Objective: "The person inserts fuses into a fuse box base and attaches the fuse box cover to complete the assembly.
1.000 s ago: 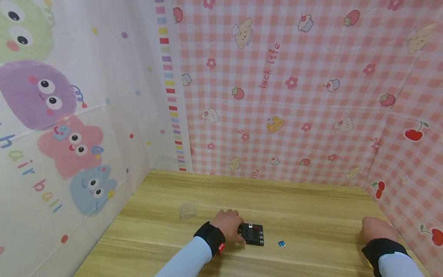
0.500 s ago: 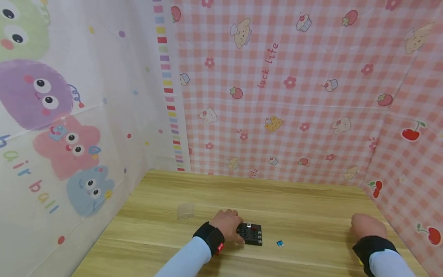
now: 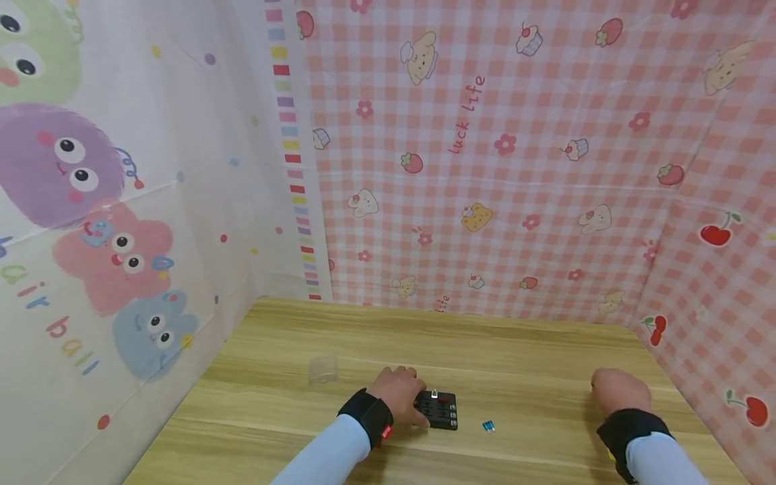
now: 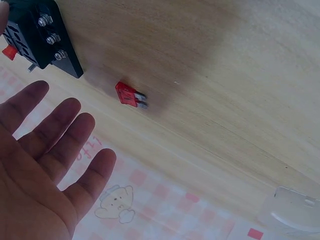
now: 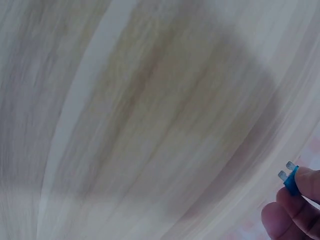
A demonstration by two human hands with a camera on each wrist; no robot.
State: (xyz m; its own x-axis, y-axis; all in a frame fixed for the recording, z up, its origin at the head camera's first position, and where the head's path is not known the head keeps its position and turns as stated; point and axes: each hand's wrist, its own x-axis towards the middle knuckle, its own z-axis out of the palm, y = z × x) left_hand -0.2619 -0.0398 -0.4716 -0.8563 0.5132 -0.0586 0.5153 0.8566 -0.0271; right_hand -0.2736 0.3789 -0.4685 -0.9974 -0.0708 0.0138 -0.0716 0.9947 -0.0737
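A black fuse box (image 3: 447, 412) with screw terminals along its edges lies on the wooden table. At its left end rests my left hand (image 3: 397, 394), fingers spread and fairly straight, thumb by the near corner. In the left wrist view a red blade fuse (image 4: 128, 95) lies on the wood near the box, and another red fuse (image 4: 10, 51) sits in the box. My right hand (image 3: 621, 392), out to the right over the table, pinches a blue blade fuse (image 5: 291, 184) between thumb and fingers, prongs outward. A second blue fuse (image 3: 488, 426) lies right of the box.
A clear plastic cover (image 3: 323, 370) lies on the table, behind and left of my left hand. Patterned cloth (image 3: 503, 202) hangs along the back and right of the table (image 3: 515, 350), and white printed cloth (image 3: 230, 202) along the left. A yellow bit shows under the right wristband.
My right hand has moved left across the table, toward the fuse box. My left hand stays at the box. The head view has shifted slightly to the right.
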